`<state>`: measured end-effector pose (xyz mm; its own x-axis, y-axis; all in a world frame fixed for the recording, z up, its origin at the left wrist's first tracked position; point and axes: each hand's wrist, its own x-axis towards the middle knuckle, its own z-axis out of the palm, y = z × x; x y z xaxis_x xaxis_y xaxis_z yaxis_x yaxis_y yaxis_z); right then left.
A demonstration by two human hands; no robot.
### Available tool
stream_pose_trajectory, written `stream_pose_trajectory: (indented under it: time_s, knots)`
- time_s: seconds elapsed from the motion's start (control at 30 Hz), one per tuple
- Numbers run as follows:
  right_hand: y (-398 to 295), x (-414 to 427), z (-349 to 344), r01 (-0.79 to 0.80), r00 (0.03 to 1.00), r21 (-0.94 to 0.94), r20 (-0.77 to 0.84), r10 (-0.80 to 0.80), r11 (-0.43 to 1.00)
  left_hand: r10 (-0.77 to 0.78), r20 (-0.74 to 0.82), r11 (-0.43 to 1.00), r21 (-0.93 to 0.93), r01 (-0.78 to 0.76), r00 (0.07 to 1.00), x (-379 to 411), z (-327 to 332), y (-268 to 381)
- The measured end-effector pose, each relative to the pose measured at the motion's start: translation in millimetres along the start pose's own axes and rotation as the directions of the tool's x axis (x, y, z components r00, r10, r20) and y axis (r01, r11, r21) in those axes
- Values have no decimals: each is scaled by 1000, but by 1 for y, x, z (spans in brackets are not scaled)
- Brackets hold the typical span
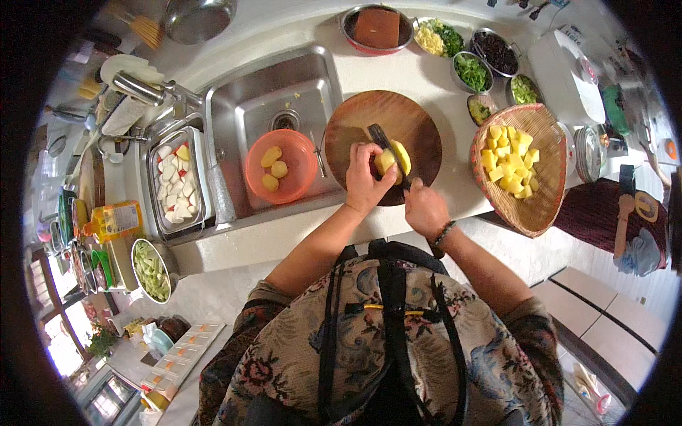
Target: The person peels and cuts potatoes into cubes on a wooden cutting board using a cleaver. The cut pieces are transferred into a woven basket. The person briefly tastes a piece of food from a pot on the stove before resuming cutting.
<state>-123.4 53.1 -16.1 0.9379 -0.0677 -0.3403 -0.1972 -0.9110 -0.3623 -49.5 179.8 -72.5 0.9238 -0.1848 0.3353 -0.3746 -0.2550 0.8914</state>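
On a round wooden cutting board [346, 122] lies a peeled potato [384, 161], gripped by my left hand [367, 173]. A dark kitchen knife [384, 139] passes down through the potato, and a slice [400, 154] shows on the blade's right side. My right hand [426, 207] is closed around the knife's handle, which is mostly hidden by the fingers. Right of the board, a wicker basket [546, 154] holds cut potato chunks [511, 162]. In the sink to the left, an orange plastic bowl [298, 183] contains 3 peeled potatoes [278, 169].
A steel sink [240, 106] adjoins the board. At far left stand a tray of white chunks [178, 183], an oil bottle [120, 219] and a bowl of sliced greens [152, 271]. Behind are bowls of chopped greens [471, 73] and a red bowl [375, 50]. Another person [642, 247] is at far right.
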Motion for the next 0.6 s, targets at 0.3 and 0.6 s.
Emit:
stream_pose_trajectory:
  time_s: [0.3,0.6]
  knots:
    - [6,-3,-10,68,988,49,-144,-60,997,-340,127,940,10,342,932,3,-42,0]
    - [-2,-23,-33,196,953,16,-237,-187,980,-209,-20,958,196,209,978,-5,-39,-8]
